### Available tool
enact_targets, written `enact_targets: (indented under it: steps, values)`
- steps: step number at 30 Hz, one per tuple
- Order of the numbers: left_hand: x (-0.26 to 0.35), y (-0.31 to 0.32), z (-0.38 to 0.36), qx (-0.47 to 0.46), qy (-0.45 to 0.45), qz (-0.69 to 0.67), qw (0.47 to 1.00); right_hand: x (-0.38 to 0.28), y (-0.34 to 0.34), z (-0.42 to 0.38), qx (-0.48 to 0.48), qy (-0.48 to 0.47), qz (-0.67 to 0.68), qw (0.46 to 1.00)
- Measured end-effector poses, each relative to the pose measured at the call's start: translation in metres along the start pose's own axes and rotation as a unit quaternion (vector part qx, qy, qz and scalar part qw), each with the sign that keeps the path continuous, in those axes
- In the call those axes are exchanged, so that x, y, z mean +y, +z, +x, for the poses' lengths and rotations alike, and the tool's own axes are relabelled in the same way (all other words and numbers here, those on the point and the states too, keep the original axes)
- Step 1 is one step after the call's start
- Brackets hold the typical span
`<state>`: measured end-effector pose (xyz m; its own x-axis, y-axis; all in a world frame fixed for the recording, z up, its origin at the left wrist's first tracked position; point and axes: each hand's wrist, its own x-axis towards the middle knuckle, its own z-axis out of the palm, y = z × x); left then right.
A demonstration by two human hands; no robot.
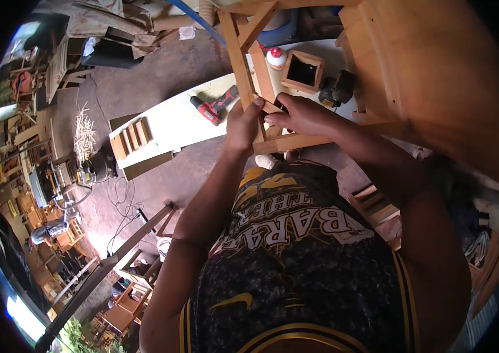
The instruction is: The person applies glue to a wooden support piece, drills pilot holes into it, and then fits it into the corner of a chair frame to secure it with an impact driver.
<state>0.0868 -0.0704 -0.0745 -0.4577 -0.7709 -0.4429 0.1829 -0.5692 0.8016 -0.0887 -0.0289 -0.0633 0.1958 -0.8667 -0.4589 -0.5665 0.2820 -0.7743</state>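
Note:
A wooden frame (239,56) with a diagonal brace stands in front of me, joined to a large wooden panel (438,53) on the right. My left hand (243,125) is closed around the frame's upright bar, thumb on top. Close beside it, my right hand (303,115) is bent over a short wooden crosspiece (268,107), its thumb and fingers curled at the piece. What lies under the right fingers is partly hidden. A red and black cordless drill (211,107) rests on the white board just left of my left hand.
The long white board (173,109) also bears slatted wood pieces (131,140), a white bottle with red cap (276,57), an open wooden box (303,70) and a dark power tool (337,88). Cables (121,197) and a stick pile (84,135) lie on the floor.

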Motion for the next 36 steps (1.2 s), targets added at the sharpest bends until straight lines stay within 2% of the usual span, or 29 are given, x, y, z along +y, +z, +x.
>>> enact_targets:
  steps: [3,5,7,9,11,13,15,16,17,18,19,20,21,22,24,25,27,28,29,30,31,32,33,34,35,36]
  values:
    - [-0.003,0.002,0.002,-0.006,0.035,0.001,0.999,-0.001,0.0,-0.002,-0.01,-0.003,0.0,1.0]
    - [-0.007,0.0,0.009,0.002,0.091,-0.032,0.995,-0.005,-0.001,-0.004,-0.011,0.008,-0.002,1.0]
    - [-0.007,-0.01,0.018,0.014,0.068,0.03,0.997,0.001,0.003,-0.003,-0.014,0.002,0.007,1.0]
    - [-0.004,-0.018,0.019,-0.018,0.043,0.018,0.999,0.002,0.004,-0.004,0.011,-0.036,0.042,0.998]
    - [0.006,-0.021,0.017,-0.028,0.011,0.01,1.0,-0.006,-0.001,-0.008,0.015,-0.026,0.028,0.999]
    - [0.02,-0.021,0.013,-0.042,-0.03,0.066,0.996,-0.016,-0.003,-0.012,-0.014,0.025,0.121,0.992]
    - [0.019,-0.032,0.014,-0.071,-0.029,0.108,0.991,0.012,0.007,0.001,0.089,0.001,0.096,0.991]
    - [0.022,-0.038,0.011,-0.044,0.006,0.17,0.984,-0.009,0.004,-0.005,0.213,0.033,0.097,0.972]
    - [0.022,-0.044,0.003,-0.015,0.042,0.23,0.972,-0.034,0.003,-0.01,0.333,-0.02,0.117,0.935]
    - [0.032,-0.055,-0.006,-0.043,0.056,0.225,0.972,-0.044,0.013,-0.003,0.353,-0.096,0.147,0.919]
    - [0.04,-0.065,-0.014,-0.09,0.082,0.164,0.979,-0.063,0.023,0.003,0.37,-0.169,0.179,0.896]
    - [0.041,-0.082,-0.024,-0.155,0.083,0.066,0.982,-0.088,0.039,0.009,0.318,-0.174,0.222,0.905]
    - [0.047,-0.112,-0.026,-0.233,0.082,-0.038,0.968,-0.122,0.08,0.039,0.364,-0.205,0.026,0.908]
    - [0.051,-0.129,-0.029,-0.213,0.057,-0.087,0.971,-0.157,0.092,0.048,0.326,-0.163,0.049,0.93]
    - [0.059,-0.172,-0.028,-0.175,0.024,-0.165,0.97,-0.158,0.132,0.105,0.322,-0.168,0.038,0.931]
    - [0.062,-0.192,-0.028,-0.174,0.028,-0.172,0.969,-0.163,0.15,0.129,0.299,-0.146,0.011,0.943]
    - [0.066,-0.242,-0.032,-0.092,-0.053,-0.266,0.958,-0.166,0.201,0.174,0.291,-0.155,-0.102,0.938]
    - [0.053,-0.267,-0.023,-0.049,-0.047,-0.249,0.966,-0.157,0.234,0.199,0.256,-0.136,-0.126,0.949]
    - [0.037,-0.297,-0.015,-0.004,-0.023,-0.202,0.979,-0.162,0.258,0.216,0.251,-0.167,-0.131,0.944]
    - [0.017,-0.34,-0.008,0.008,-0.051,-0.192,0.98,-0.169,0.264,0.231,0.077,-0.104,-0.033,0.991]
    - [0.008,-0.376,-0.007,0.016,-0.081,-0.182,0.98,-0.171,0.262,0.245,-0.098,-0.029,0.063,0.993]
    - [0.013,-0.398,-0.013,0.0,-0.126,-0.212,0.969,-0.146,0.278,0.266,-0.066,-0.067,0.083,0.992]
    - [0.008,-0.42,-0.015,0.057,-0.168,-0.167,0.97,-0.112,0.297,0.288,-0.033,-0.105,0.104,0.989]
    - [-0.001,-0.445,-0.016,0.053,-0.187,-0.151,0.969,-0.096,0.298,0.299,0.072,-0.089,0.003,0.993]
    - [-0.008,-0.466,-0.017,0.048,-0.206,-0.133,0.968,-0.06,0.303,0.312,0.187,-0.114,-0.127,0.968]
    - [-0.012,-0.48,-0.018,0.068,-0.198,-0.114,0.971,-0.069,0.284,0.313,0.115,0.026,-0.21,0.97]
